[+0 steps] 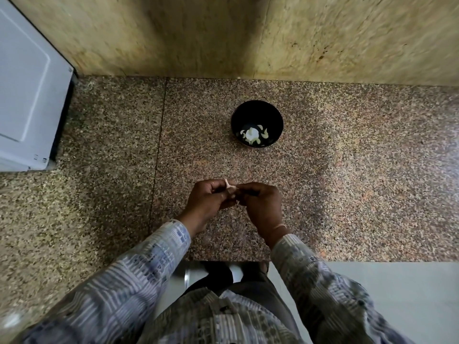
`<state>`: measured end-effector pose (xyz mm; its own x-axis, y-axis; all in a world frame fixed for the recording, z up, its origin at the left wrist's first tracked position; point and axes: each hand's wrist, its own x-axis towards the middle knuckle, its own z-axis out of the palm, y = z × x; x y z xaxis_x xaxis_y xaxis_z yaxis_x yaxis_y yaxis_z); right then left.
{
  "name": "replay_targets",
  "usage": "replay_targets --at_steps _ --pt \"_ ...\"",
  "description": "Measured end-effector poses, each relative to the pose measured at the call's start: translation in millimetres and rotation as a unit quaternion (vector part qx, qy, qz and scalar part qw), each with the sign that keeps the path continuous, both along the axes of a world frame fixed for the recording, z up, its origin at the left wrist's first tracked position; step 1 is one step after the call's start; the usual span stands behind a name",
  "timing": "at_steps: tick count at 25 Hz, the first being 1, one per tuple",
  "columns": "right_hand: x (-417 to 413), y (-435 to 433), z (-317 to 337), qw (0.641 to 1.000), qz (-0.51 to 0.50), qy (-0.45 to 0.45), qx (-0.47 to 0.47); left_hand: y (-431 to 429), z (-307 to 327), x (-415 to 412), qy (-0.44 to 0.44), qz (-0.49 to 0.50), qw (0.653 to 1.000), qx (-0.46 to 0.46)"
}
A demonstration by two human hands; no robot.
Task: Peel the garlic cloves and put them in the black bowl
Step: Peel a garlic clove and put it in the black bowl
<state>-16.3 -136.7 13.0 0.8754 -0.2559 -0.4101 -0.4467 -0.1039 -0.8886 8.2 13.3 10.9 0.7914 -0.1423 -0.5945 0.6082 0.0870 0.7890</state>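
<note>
Left hand: left hand (208, 197) has its fingers curled, pinching the garlic clove (229, 186) at its fingertips.
Right hand: right hand (260, 202) is curled too, gripping the same clove from the other side, touching the left hand.
Clove: held above the countertop (347, 194), nearer its front edge than its back edge.
Bowl: black bowl (257, 112) stands beyond the hands, toward the back edge, with pale peeled cloves (253, 136) inside.
Left edge: white appliance (24, 95).
Behind: stone wall (198, 33).

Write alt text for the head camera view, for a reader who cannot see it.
Seen from above, a person's left hand and right hand pinch a garlic clove over a speckled counter. Beyond them a black bowl holds peeled cloves.
</note>
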Motion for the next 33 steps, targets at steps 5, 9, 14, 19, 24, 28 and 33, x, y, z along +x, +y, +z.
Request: replay_targets --at_steps 5,9,14,19,24,28,33 --pt "-3 -3 -5 0.975 -0.06 0.093 0.193 17 -14 7 -0.006 -0.011 0.99 0.141" --pt "-4 -8 -21 0.981 -0.022 0.152 0.119 45 -24 14 -0.137 -0.138 0.883 0.427" --pt "6 -11 -18 0.98 -0.034 0.171 0.097 44 -25 8 -0.223 -0.209 0.769 0.561" --pt "8 -19 -16 0.976 0.053 0.182 0.111 4 -13 -1 -0.353 -0.298 0.784 0.415" --pt "15 -28 -26 0.967 0.152 0.166 -0.119 -18 -32 7 -0.293 -0.316 0.804 0.41" --pt "19 -33 -27 0.921 0.256 0.1 -0.276 -24 -34 9 -0.276 -0.327 0.784 0.45" --pt "23 -44 -26 0.925 0.256 0.091 -0.264 -31 -36 12 -0.306 -0.363 0.734 0.486"
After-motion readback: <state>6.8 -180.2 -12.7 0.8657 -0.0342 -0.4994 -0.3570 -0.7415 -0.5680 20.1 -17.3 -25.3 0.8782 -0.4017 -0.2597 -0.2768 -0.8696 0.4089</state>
